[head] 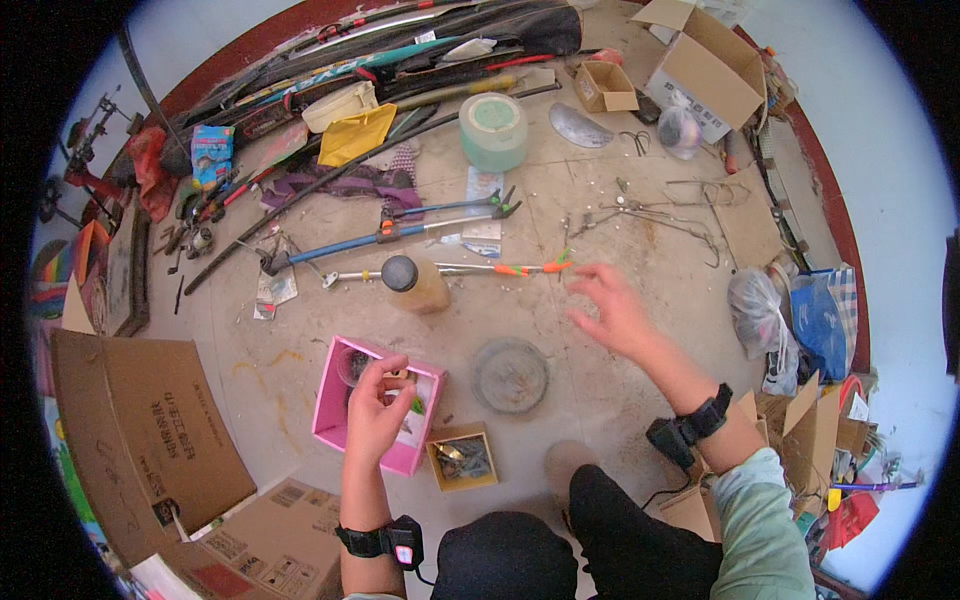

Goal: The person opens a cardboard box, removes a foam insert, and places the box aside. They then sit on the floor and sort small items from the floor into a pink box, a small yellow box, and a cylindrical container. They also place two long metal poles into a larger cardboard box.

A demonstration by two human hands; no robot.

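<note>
My left hand (381, 411) hovers over a pink box (327, 397) with small things inside, its fingers bent and thumb apart from them, seemingly empty. My right hand (609, 309) is raised above the floor with its fingers apart, just right of the orange tip of a metal rod stand (472, 268). A jar with a dark lid (420, 285) stands by that rod. Between my hands lies a round grey dish (511, 375). A small cardboard box (491, 459) of metal pieces sits beside the pink box. Farther off are a blue rod holder (337, 246) and a greenish round tub (493, 133).
Fishing rods and bags (420, 56) line the far wall. Cardboard boxes stand at far right (705, 67), lower left (150, 435) and lower right (806, 431). Bent wire stands (652, 214), a plastic bag (757, 307) and a blue bag (825, 322) lie on the right.
</note>
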